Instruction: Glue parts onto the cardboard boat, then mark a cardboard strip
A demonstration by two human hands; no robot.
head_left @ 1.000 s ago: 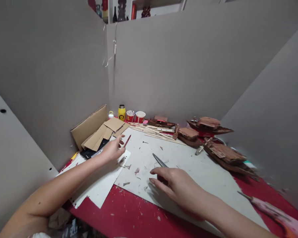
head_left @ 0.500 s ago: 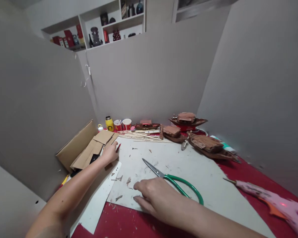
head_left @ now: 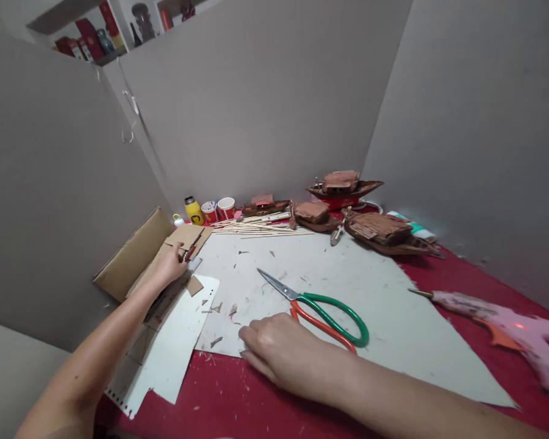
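Note:
My left hand (head_left: 170, 265) reaches over the cardboard pieces (head_left: 185, 234) at the left, fingers closed around a slim red object (head_left: 190, 252), too small to tell its kind. My right hand (head_left: 279, 349) rests palm down at the near edge of the white paper sheet (head_left: 375, 292). Its fingers are loosely bent and a little apart, with nothing visible in them. Just beyond it lie scissors (head_left: 287, 291) with one green and one orange handle, blades pointing up and left. Dark scraps (head_left: 216, 341) are scattered on the paper beside my right fingers.
A pink glue gun (head_left: 498, 314) with a lit red light lies at right. Brown model boats (head_left: 382, 231) stand along the back, near thin wooden sticks (head_left: 256, 227), paper cups (head_left: 226, 208) and a yellow bottle (head_left: 193, 210). A punched white sheet (head_left: 176, 341) lies left, a cardboard panel (head_left: 130, 250) behind.
My left hand has moved left with the red object, over the cardboard. A small brown cardboard piece now shows on the punched sheet. The scissors' orange handle has come into view; the camera has tilted down.

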